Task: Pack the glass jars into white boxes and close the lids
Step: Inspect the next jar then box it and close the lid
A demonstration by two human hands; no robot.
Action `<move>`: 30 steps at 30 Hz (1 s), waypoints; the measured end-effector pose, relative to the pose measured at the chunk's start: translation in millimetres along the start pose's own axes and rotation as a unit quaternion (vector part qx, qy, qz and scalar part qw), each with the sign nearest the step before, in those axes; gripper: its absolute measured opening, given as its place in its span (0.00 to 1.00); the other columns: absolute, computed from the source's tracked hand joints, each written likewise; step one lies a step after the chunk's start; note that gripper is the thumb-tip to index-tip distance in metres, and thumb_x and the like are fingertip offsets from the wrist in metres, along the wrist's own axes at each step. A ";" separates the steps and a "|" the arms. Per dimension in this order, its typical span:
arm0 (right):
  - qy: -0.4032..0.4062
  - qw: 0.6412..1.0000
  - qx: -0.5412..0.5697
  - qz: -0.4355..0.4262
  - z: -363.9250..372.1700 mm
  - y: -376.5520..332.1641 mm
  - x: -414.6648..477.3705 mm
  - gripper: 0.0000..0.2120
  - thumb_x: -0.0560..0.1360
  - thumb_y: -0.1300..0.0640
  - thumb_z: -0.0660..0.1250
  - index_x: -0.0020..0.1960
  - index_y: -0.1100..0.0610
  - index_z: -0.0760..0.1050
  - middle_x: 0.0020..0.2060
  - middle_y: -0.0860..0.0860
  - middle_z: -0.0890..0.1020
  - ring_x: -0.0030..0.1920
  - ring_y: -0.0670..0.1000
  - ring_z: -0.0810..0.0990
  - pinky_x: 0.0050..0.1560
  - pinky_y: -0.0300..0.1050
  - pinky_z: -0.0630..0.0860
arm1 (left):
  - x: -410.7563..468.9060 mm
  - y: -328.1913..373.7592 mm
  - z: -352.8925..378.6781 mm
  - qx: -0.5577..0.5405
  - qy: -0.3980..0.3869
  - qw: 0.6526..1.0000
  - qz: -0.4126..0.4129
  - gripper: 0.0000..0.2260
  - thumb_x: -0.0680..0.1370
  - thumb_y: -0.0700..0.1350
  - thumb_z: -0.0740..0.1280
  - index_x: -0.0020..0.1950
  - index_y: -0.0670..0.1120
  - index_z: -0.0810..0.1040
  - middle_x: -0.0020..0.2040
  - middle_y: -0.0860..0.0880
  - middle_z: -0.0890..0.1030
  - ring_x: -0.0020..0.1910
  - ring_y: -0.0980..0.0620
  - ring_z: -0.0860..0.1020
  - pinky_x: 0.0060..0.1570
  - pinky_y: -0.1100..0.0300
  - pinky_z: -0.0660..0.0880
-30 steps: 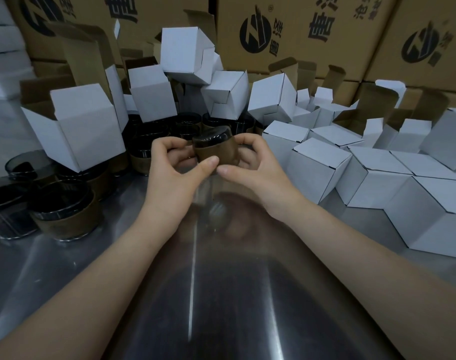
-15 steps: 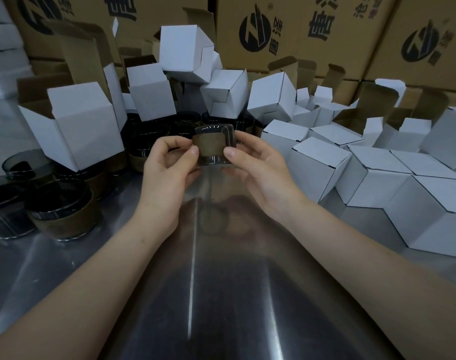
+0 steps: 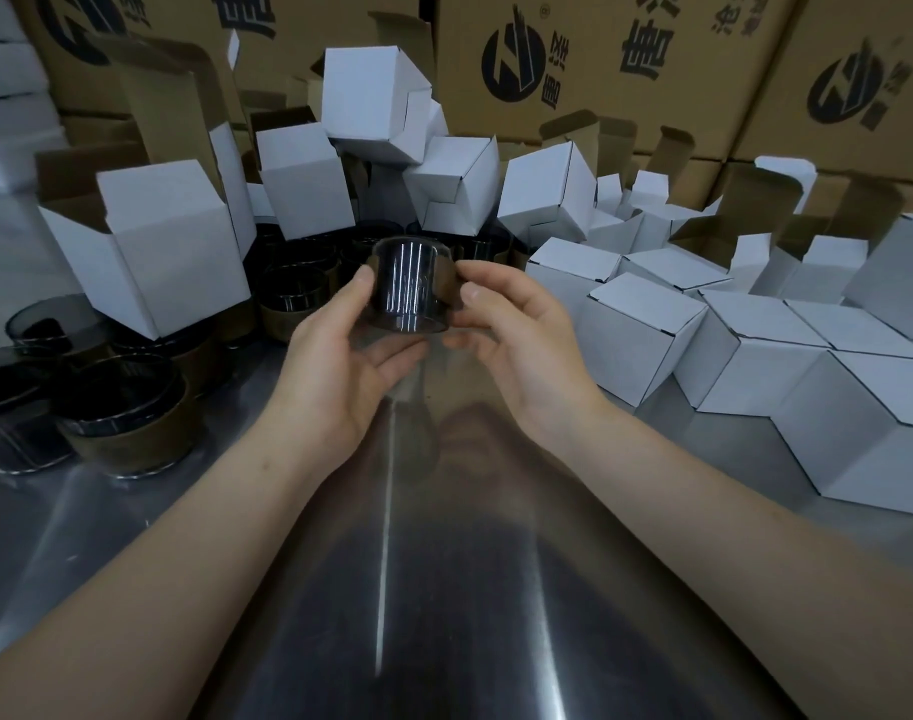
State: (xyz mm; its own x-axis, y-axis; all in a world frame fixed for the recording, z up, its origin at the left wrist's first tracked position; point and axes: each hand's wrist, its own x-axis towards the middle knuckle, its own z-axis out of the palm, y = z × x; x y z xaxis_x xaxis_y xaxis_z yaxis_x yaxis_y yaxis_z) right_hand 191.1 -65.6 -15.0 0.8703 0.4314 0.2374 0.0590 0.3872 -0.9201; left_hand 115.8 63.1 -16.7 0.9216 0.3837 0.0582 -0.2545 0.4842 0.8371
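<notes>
A dark smoked glass jar [image 3: 411,286] with a brown paper band hangs above the steel table, between both hands. My left hand [image 3: 340,356] holds its left side, thumb on the wall and fingers under the base. My right hand [image 3: 516,335] pinches its right side, where the brown band shows. More banded jars [image 3: 126,413] stand at the left and in a cluster [image 3: 293,288] behind. An open white box [image 3: 168,241] stands at the left; closed white boxes [image 3: 646,330] lie at the right.
The shiny steel table [image 3: 392,563] stretches toward me. More white boxes [image 3: 376,101] are heaped at the back, several with open flaps. Large brown printed cartons [image 3: 573,59] form a wall behind. Closed boxes [image 3: 870,423] crowd the right side.
The jar has been turned in my hands: its brown band faced me before, and now the bare dark glass faces me. Both hands have shifted their hold and sit slightly lower.
</notes>
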 end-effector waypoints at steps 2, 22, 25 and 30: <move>-0.016 1.000 0.017 0.013 -2.6 0.0 1.6 0.13 0.77 0.68 0.66 0.59 0.58 0.77 0.52 0.59 0.79 0.52 0.56 0.79 0.48 0.48 0.81 | 0.5 -0.6 -0.5 -0.013 -0.005 1.000 -0.019 0.14 0.82 0.52 0.60 0.62 0.47 0.76 0.56 0.43 0.84 0.55 0.43 0.83 0.56 0.48 0.79; -0.102 0.992 0.025 0.065 -18.9 1.7 10.7 0.14 0.74 0.58 0.70 0.58 0.57 0.78 0.51 0.55 0.83 0.51 0.53 0.83 0.50 0.48 0.80 | -0.7 -0.5 -4.9 0.081 -0.103 0.989 -0.062 0.14 0.68 0.56 0.73 0.49 0.51 0.85 0.48 0.51 0.84 0.41 0.56 0.81 0.45 0.60 0.80; -0.082 0.993 0.020 0.079 -17.6 1.0 9.6 0.15 0.77 0.53 0.68 0.60 0.62 0.76 0.50 0.57 0.85 0.50 0.55 0.85 0.52 0.51 0.81 | 0.0 -1.0 -5.6 0.092 -0.108 0.989 -0.037 0.12 0.68 0.50 0.75 0.50 0.50 0.85 0.49 0.50 0.85 0.43 0.56 0.83 0.46 0.61 0.80; -0.055 0.991 0.035 0.115 -12.4 -1.9 7.7 0.18 0.79 0.47 0.65 0.60 0.60 0.78 0.53 0.64 0.83 0.49 0.59 0.84 0.50 0.53 0.82 | -0.6 -0.6 -6.8 0.087 -0.085 0.993 -0.005 0.09 0.70 0.47 0.72 0.49 0.51 0.85 0.49 0.50 0.86 0.45 0.55 0.84 0.41 0.64 0.79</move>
State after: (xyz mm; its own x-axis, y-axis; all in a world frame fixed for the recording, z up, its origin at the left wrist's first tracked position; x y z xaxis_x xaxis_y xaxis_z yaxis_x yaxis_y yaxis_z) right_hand 203.7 -73.2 -15.3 0.7975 0.6003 0.0598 -0.1721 0.3214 -0.9312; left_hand 113.3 67.9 -21.0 0.9638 0.2343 0.1271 -0.2034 0.3382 0.9188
